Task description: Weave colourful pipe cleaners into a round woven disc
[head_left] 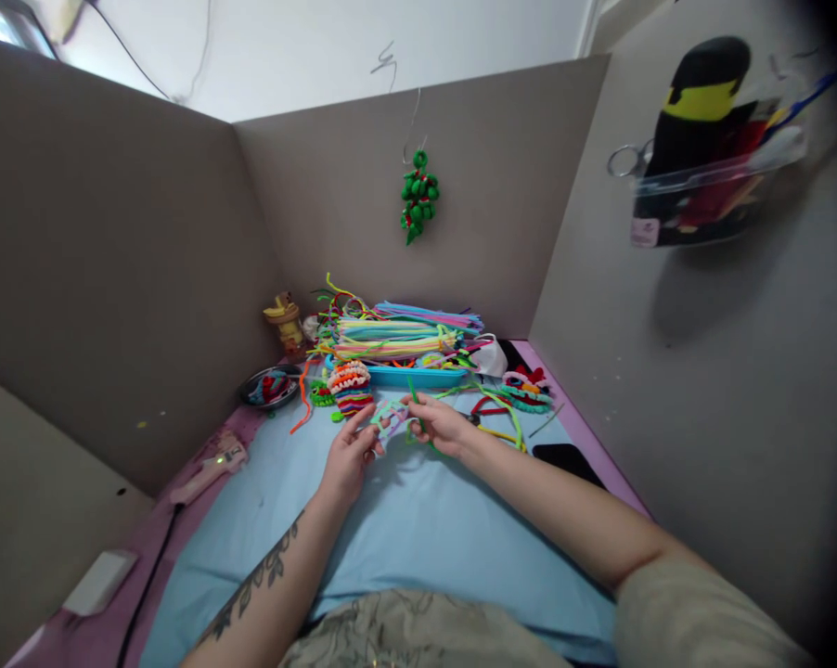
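The pink counter (580, 429) is mostly covered by a pale blue cloth (432, 547), which shows creases; if a forearm dragged on it, the loose things lying on it could shift. At the far side, a heap of pipe cleaners (397, 339) lies above a blue tray (418, 377), with ends sticking out in several directions, so a sleeve or knuckle reaching over might snag one and pull others down. Near the left edge lies what looks like a glue gun (210, 471) with a small light showing; it may be hot, and a careless sweep of the arm could touch it. The left hand (353, 450) has its fingers pinched on the left end of a small pastel piece (391, 419), held up over the cloth between the two hands. The right hand (438, 425) is closed on a green strip (414, 393); whether its fingertips also grip the pastel piece cannot be told. Too hard a pinch could squash or bend the piece, while a loose one might let the strip slip or twist. The piece's long axis seems to run from hand to hand, rising slightly toward the right. The thinner strip stands across that line, its upper end pointing away from the person.
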`<state>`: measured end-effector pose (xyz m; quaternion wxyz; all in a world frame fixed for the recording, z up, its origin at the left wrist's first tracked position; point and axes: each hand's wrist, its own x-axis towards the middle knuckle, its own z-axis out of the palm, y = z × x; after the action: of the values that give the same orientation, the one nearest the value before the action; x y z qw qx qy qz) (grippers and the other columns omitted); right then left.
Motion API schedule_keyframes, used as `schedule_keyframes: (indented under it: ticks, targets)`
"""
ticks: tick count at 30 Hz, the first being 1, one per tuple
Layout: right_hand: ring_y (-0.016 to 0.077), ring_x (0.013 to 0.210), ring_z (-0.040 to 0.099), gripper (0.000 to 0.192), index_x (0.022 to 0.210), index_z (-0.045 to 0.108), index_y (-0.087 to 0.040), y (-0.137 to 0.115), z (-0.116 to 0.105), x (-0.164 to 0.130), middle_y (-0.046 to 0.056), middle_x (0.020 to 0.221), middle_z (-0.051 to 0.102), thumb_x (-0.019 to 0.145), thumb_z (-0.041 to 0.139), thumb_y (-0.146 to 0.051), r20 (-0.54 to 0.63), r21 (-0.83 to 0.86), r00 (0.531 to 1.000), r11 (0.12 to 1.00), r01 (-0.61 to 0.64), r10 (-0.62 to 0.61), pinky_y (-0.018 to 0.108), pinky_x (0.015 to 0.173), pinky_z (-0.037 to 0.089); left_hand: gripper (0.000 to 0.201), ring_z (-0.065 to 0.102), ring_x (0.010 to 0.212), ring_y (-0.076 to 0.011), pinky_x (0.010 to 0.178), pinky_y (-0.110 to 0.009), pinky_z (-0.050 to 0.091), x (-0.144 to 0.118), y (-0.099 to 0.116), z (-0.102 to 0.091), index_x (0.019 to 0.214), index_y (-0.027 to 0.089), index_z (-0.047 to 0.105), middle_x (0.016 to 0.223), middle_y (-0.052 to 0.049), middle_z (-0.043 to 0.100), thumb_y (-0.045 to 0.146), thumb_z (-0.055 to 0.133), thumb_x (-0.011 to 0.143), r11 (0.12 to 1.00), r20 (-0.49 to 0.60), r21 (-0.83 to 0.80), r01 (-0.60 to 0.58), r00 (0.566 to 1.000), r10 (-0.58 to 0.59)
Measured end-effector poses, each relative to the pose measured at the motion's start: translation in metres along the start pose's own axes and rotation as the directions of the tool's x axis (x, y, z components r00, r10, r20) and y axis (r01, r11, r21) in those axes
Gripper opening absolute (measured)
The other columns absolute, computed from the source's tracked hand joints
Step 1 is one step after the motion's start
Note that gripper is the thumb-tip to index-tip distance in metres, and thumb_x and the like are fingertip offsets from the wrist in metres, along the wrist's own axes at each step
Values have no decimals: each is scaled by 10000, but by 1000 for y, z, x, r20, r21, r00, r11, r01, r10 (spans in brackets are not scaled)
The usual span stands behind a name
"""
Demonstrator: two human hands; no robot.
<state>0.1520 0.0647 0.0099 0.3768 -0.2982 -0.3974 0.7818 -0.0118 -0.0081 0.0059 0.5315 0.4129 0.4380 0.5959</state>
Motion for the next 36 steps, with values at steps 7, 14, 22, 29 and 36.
schedule_keyframes:
  ticks: [7,14,22,29,36]
  targets:
    - [36,396,418,304,794,531,-175,5,2,-1,-60,560,530,641,705,-372,17,-30,998,998,-53,53,140,333,210,445,550,545,-114,537,-225,422,-5,-7,0,1208,153,525,654,-9,620,333,513,802,884,119,394,-252,968,223]
    - [54,411,418,325,737,495,-182,8,-7,1,-61,523,521,627,726,-382,92,147,994,987,-67,54,155,362,204,377,595,641,-122,614,-241,459,-16,-10,-5,1183,219,523,881,-41,659,274,497,811,657,216,592,-468,877,429]
    - [64,435,450,328,721,461,-183,12,-5,2,-83,489,471,611,740,-317,38,153,998,986,-64,59,171,408,251,484,569,782,-152,713,-275,429,4,-10,-3,1175,167,495,865,-55,627,377,588,748,973,13,192,-132,991,132]
    - [59,427,409,323,765,473,-194,15,-2,2,-88,496,428,632,705,-375,45,-8,998,999,-34,35,160,395,235,623,588,723,-150,696,-259,420,-1,-10,1,1198,150,517,759,-39,652,324,713,633,996,81,80,-25,997,18]
    - [44,431,354,299,938,549,-208,1,-7,3,-32,713,508,828,414,-451,-80,-532,952,820,210,-295,178,398,241,598,474,481,-85,449,-191,297,2,-2,-1,1144,111,565,585,-3,578,425,670,646,992,-93,124,-2,996,14]
